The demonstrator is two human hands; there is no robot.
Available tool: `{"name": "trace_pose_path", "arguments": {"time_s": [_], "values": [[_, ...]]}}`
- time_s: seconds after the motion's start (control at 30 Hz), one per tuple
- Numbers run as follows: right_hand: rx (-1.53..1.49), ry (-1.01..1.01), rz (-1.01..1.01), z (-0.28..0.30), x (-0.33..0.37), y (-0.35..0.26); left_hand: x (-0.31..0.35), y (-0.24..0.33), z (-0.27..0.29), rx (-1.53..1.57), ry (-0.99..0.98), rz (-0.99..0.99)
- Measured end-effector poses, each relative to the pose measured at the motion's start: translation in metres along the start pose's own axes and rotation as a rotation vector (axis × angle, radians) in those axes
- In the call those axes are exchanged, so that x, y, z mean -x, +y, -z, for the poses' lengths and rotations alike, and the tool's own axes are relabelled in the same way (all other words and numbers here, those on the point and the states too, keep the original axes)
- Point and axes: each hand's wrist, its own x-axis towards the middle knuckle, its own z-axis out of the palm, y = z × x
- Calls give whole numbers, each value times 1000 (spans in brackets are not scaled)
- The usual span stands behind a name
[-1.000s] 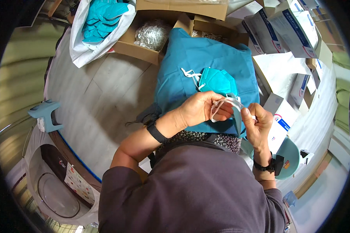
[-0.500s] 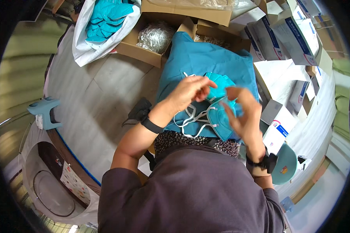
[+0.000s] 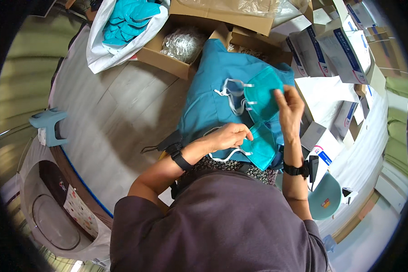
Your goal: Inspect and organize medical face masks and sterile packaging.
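A folded teal face mask [image 3: 264, 93] with white straps is raised over the blue cloth [image 3: 204, 90] on my lap. Thumb and fingers of my right hand [image 3: 289, 104] pinch its right edge. Nearer my body lies a second teal face mask [image 3: 262, 152], tilted, its white strap [image 3: 226, 157] trailing to the left. My left hand [image 3: 231, 137] is closed at that mask's upper left edge, by the strap. What its curled fingers grip, if anything, is hidden.
Ahead stands an open cardboard box [image 3: 163, 60] holding a clear bundle [image 3: 182, 44]. Left of it, a white sack [image 3: 97, 56] contains several teal masks. White and blue cartons [image 3: 344, 50] crowd the right side. A teal stool [image 3: 325, 199] is beside my right arm.
My right hand has moved up and pinched the upper mask's edge, which now stands raised. My left hand has come down toward the lower mask and closed.
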Motion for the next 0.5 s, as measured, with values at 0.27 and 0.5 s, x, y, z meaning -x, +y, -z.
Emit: {"name": "trace_pose_path", "arguments": {"time_s": [0.27,0.5], "values": [[-124,101,129,36,1,-38,-1,72,5,-227,498,-494],[-43,62,190,36,1,-55,-28,91,7,-216,349,-529]]}}
